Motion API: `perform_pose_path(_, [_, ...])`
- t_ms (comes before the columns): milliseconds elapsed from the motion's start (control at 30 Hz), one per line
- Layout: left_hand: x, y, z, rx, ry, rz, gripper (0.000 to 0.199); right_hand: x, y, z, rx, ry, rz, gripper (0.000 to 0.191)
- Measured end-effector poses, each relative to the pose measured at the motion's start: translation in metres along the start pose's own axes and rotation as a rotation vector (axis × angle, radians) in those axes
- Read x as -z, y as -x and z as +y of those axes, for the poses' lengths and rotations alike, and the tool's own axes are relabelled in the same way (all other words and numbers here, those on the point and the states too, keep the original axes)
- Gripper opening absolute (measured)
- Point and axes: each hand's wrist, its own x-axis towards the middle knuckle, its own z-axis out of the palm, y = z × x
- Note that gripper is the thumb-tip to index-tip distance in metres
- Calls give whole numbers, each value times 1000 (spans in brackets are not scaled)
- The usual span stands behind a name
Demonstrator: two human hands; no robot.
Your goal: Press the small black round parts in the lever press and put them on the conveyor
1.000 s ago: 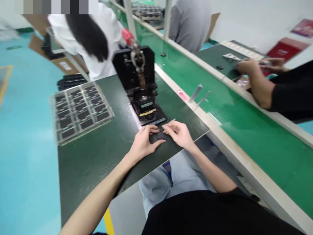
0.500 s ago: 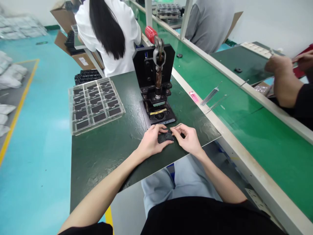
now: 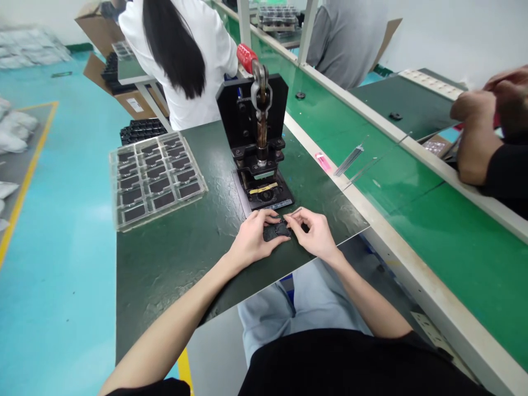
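My left hand [image 3: 256, 235] curls its thumb and fingers around a small flat black plastic part [image 3: 277, 230] with a round feature. That part is low over the green tabletop, in front of a black toggle press [image 3: 264, 143] with a red handle. At its right end, my right hand [image 3: 311, 234] is closed in a pinch. A thin stick-like piece [image 3: 295, 211] shows along the right fingers; its tip is hidden. In the base of the press lies a yellow strip [image 3: 264, 188] beside a round recess.
A clear tray [image 3: 159, 179] of dark flat pieces sits at the left. Thin metal rods [image 3: 350, 160] and a pink item [image 3: 323, 161] lie by the green conveyor belt [image 3: 371, 181]. Co-workers sit ahead; another person's hands [image 3: 474, 110] are at right.
The whole view has shifted slightly, with the bench and press appearing a little further left. My hands keep almost the same hold on the black part.
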Motion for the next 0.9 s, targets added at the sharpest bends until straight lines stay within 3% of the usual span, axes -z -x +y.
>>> perform_pose_path(500, [7, 0, -8, -24, -15, 34, 48, -9, -6, -6, 64, 32, -8, 25])
perform_pose_path(733, [7, 1, -16, -75, -53, 72, 41, -18, -7, -6, 185, 177, 3, 24])
perform_pose_path(900, [8, 1, -16, -59, -63, 77, 36, -23, -11, -5, 197, 251, -35, 21])
